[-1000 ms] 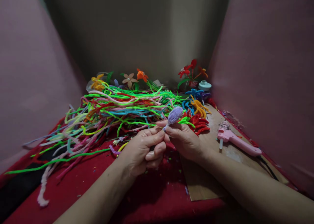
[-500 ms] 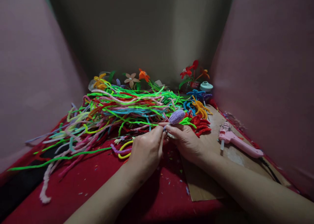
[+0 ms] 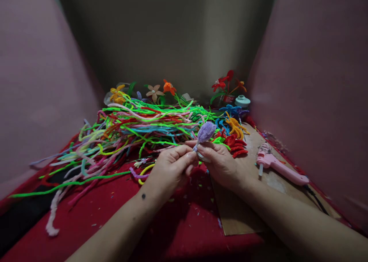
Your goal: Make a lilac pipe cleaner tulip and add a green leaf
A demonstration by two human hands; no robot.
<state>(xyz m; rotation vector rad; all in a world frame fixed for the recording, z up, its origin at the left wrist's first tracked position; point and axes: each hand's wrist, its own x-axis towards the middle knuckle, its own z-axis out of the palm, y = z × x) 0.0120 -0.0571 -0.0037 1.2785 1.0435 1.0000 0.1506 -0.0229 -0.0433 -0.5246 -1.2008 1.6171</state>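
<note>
Left hand (image 3: 171, 170) and right hand (image 3: 222, 166), fingers (image 3: 187, 159) pinching the purple bud (image 3: 206, 131) low; red label (image 3: 229, 99) behind, too blurred to read!

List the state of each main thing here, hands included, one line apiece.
Left hand: closed, pinching the purple piece's narrow base.
Right hand: closed on that base.
Purple piece: held, rounded end up, leaning right.
Pipe cleaners: loose, heaped.
Pink glue gun: lying unheld; hot or cold, cannot tell.
Cardboard: flat.
Red cloth: littered with scraps.

1 head camera, facing forward, tilted down
</note>
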